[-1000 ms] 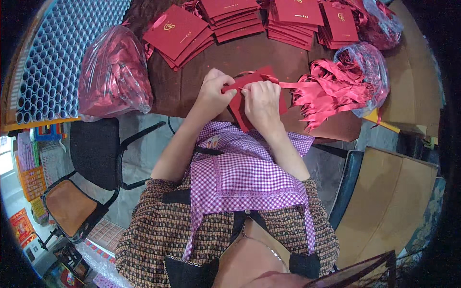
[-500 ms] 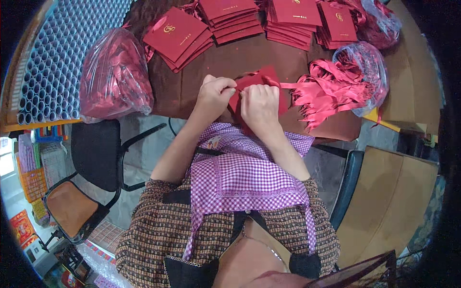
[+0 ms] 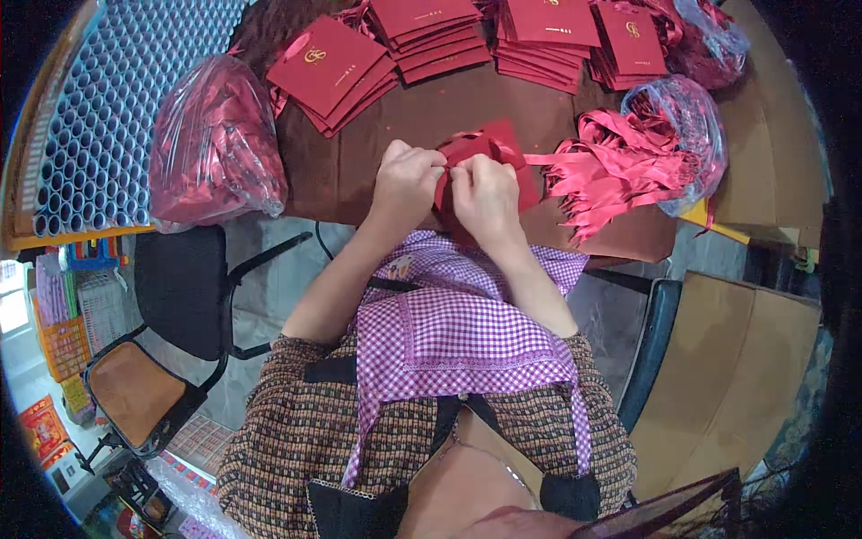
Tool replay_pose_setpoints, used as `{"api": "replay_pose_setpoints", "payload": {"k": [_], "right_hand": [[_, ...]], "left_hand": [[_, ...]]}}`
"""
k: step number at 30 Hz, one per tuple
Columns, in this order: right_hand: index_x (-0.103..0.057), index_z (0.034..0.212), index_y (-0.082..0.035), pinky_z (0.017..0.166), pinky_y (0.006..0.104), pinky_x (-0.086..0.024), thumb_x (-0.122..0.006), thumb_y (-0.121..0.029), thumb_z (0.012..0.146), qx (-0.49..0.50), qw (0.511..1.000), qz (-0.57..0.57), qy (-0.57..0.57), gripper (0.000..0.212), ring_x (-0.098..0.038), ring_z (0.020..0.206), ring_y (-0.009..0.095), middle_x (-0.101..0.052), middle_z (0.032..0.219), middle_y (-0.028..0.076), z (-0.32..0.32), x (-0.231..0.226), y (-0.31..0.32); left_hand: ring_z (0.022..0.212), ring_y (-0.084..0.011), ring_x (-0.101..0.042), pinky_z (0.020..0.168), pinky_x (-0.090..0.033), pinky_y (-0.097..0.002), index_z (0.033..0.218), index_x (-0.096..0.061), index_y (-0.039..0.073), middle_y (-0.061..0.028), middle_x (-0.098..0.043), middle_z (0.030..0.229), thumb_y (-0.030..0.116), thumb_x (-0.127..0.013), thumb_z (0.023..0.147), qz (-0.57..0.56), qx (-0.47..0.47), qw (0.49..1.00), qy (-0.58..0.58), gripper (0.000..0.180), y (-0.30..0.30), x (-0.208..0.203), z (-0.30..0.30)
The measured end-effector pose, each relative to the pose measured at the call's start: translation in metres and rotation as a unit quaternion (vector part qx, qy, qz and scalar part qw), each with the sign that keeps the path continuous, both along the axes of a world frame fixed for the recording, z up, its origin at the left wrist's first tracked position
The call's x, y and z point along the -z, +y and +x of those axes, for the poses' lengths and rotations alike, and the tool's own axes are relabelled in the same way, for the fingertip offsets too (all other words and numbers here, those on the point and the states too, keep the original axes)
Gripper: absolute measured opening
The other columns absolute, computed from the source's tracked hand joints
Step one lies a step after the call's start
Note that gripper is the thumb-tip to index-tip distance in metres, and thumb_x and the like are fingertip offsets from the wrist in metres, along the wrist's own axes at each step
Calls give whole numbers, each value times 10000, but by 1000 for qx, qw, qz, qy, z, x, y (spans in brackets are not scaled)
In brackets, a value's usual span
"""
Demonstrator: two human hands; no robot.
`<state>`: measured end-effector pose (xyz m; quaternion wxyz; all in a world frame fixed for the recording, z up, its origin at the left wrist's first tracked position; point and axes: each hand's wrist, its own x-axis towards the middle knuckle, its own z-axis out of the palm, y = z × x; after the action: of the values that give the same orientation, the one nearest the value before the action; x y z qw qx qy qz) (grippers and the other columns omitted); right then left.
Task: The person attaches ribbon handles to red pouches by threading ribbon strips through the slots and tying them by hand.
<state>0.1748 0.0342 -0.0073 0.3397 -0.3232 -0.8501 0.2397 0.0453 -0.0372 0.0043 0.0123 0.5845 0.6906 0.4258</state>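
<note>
A red paper gift bag [image 3: 528,185] lies at the near edge of the brown-covered table, partly hidden by my hands. A glossy red ribbon [image 3: 505,151] curves over its upper part. My left hand [image 3: 406,187] is closed at the bag's left side, thumb and forefinger pinched on the ribbon. Just to the right, my right hand [image 3: 487,198] is closed too, its fingertips pinching the ribbon close to the left ones. The pinched bit is small and mostly covered by my fingers. Loose red ribbons [image 3: 620,171] spill from a clear plastic bag [image 3: 709,135] at the right.
Stacks of red gift bags [image 3: 328,63] line the far side of the table. A clear plastic sack of red ribbon [image 3: 215,148] stands at the left, beside a rack of round tubes [image 3: 99,126]. A chair [image 3: 180,287] is at left; cardboard [image 3: 718,359] leans at right.
My left hand has turned slightly, knuckles up, and both pinches have shifted a little. More of the ribbon's curve over the bag shows beside my right hand.
</note>
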Motion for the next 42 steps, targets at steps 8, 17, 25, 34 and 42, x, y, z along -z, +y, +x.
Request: {"api": "replay_pose_setpoints", "payload": {"k": [8, 17, 25, 34, 42], "right_hand": [[-580, 748, -40, 717, 396, -406, -659, -85, 800, 19, 997, 67, 12, 104, -583, 690, 275, -612, 719, 95, 5, -12, -4], [-577, 752, -51, 722, 386, -392, -670, -81, 787, 11, 998, 57, 20, 104, -576, 718, 259, -612, 728, 78, 15, -18, 2], [-569, 744, -54, 703, 386, -384, -669, -79, 789, 2, 995, 94, 19, 111, -556, 684, 257, -593, 702, 80, 11, -17, -1], [-553, 745, -48, 694, 394, -386, -653, -78, 787, 9, 991, 130, -19, 112, -554, 681, 273, -586, 706, 97, 9, -18, -4], [-552, 757, -24, 689, 422, -423, -652, -82, 794, 38, 991, 127, -3, 122, -564, 681, 301, -597, 710, 121, 8, -14, -4]], "left_hand": [[748, -190, -605, 704, -489, -291, 881, -674, 10, -98, -656, 809, 13, -635, 797, -37, -26, 985, -168, 93, -2, 1, 2], [782, -63, -579, 710, -470, -205, 980, -633, -22, -7, -636, 856, 15, -597, 862, -118, 35, 877, -464, 129, -1, 4, -7], [789, -60, -579, 699, -483, -214, 978, -635, -35, -8, -634, 849, 19, -621, 853, -100, 12, 927, -362, 137, 0, 5, -1], [778, -199, -649, 696, -517, -296, 926, -672, -20, -122, -649, 843, 36, -655, 804, -64, -31, 982, -176, 135, -2, 2, 8], [726, -299, -565, 657, -483, -407, 807, -649, 20, -127, -620, 747, 34, -635, 759, 40, -33, 998, -34, 51, 2, -12, 26]]}}
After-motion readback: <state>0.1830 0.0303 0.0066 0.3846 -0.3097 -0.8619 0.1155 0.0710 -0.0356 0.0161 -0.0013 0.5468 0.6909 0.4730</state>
